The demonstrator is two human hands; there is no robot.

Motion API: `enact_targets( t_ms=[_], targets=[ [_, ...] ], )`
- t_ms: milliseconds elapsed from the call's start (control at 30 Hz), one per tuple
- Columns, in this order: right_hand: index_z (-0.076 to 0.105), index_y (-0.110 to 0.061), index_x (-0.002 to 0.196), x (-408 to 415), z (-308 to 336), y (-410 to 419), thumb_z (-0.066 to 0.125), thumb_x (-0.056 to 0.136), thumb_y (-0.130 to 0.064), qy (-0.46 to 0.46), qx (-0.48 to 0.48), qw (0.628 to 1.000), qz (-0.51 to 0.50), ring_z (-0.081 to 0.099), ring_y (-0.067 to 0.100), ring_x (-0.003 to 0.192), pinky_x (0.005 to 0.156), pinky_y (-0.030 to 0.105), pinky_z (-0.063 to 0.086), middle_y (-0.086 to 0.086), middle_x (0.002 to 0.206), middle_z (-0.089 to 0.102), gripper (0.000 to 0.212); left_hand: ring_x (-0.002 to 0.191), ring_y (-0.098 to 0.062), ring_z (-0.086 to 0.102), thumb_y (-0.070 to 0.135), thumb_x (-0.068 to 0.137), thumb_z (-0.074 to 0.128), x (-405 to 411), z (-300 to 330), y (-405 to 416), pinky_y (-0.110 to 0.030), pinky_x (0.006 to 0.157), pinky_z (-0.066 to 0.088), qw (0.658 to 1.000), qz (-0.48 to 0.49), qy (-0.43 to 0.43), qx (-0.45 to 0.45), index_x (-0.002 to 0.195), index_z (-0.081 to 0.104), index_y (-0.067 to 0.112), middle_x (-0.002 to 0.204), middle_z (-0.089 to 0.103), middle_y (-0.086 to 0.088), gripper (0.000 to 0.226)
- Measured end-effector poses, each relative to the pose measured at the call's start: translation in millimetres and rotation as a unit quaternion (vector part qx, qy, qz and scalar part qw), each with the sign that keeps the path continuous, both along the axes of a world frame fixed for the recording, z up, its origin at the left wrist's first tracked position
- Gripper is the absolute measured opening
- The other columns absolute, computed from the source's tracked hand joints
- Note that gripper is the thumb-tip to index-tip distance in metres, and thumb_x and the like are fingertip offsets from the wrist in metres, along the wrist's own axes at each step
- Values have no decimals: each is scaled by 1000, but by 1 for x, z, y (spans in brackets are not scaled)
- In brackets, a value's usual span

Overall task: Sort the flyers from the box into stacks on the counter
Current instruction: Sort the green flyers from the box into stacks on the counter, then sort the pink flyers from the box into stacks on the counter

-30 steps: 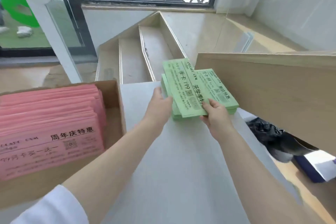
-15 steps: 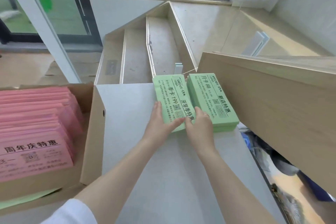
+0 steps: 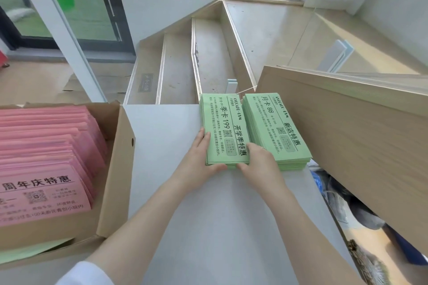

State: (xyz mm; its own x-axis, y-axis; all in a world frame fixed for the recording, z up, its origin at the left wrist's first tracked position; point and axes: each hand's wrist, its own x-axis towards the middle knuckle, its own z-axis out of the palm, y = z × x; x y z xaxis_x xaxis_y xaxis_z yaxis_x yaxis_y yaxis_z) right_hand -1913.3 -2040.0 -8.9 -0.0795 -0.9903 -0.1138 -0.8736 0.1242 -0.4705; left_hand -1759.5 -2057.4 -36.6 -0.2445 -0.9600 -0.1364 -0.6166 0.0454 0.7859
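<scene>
Now both hands, left hand [image 3: 199,164] and right hand [image 3: 259,164], clamp the left green paper flyer stack [image 3: 223,127] on the grey counter [image 3: 208,227], touching the right green stack [image 3: 275,127], pink flyers [image 3: 44,146] in the cardboard box [image 3: 120,169] at left.

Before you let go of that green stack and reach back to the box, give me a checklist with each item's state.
1. 199 stack flat on the counter: ok.
2. Left hand and right hand squaring its near edge: ok.
3. 199 stack kept separate from the 88 stack: ok, side by side, edges touching or nearly so.
4. 88 stack clear of the wooden panel: cannot tell, its right edge is very near.
5. Pink flyers left in the box: ok, plenty.
6. Bare counter for a pink stack: ok.
</scene>
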Motion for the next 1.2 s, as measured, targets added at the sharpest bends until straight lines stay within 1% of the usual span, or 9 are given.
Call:
enact_targets(
  t_ms=[200,433,567,633,700,833,933,1033,1200],
  targets=[
    [53,-6,115,0,-3,0,64,83,-12,11,-25,1000,6,53,25,112,91,30,40,9,119,60,33,142,-4,-6,26,85,65,-3,-4,1,-5,100,0,1000,-1,-6,3,148,2,9,157,-10,1,91],
    [49,-10,123,-2,26,16,60,89,-23,44,-58,997,19,52,24,113,87,32,40,6,124,55,39,144,-9,-3,37,82,66,-6,32,24,-19,110,7,998,8,-41,-47,149,3,18,156,-15,2,94],
    [55,-16,121,24,56,30,55,91,-27,-30,-134,988,66,57,17,105,89,33,44,-2,121,60,32,136,-5,27,30,87,60,22,81,59,-11,103,18,987,18,-24,-158,142,32,23,151,23,10,62],
    [61,-16,112,51,66,35,57,90,-24,-92,-146,978,115,58,12,97,89,35,46,-5,112,62,24,119,-2,45,29,86,60,49,101,76,-14,99,31,981,42,-8,-187,139,36,27,132,47,13,57],
    [64,-16,105,81,72,43,58,89,-20,-134,-152,966,163,59,9,92,87,35,48,-7,104,63,18,104,0,55,28,85,60,83,115,94,-20,92,41,975,78,-12,-209,137,36,31,113,56,17,58],
    [67,-14,96,141,78,57,58,88,-13,-176,-169,936,252,58,6,85,81,26,48,-6,94,63,12,93,1,59,24,86,59,168,126,119,-24,83,46,957,121,-84,-249,128,50,28,100,61,20,43],
    [66,-14,96,186,81,71,56,88,-14,-161,-168,923,306,56,7,80,77,19,43,-7,92,60,13,99,-9,62,25,86,56,238,119,126,-32,87,51,945,75,-177,-265,119,61,20,106,65,10,33],
    [65,-13,105,233,83,81,56,88,-14,-129,-167,915,343,53,2,76,78,22,44,-4,103,63,19,103,-19,63,13,83,67,303,111,123,-32,90,47,934,8,-252,-254,116,63,14,112,67,0,33],
    [50,-19,129,306,76,82,48,92,-14,38,-134,920,367,50,21,119,97,36,41,-3,134,52,38,123,-27,52,21,75,75,378,102,107,-46,103,34,864,-135,-417,-248,127,55,11,133,54,-6,57]
  ],
)
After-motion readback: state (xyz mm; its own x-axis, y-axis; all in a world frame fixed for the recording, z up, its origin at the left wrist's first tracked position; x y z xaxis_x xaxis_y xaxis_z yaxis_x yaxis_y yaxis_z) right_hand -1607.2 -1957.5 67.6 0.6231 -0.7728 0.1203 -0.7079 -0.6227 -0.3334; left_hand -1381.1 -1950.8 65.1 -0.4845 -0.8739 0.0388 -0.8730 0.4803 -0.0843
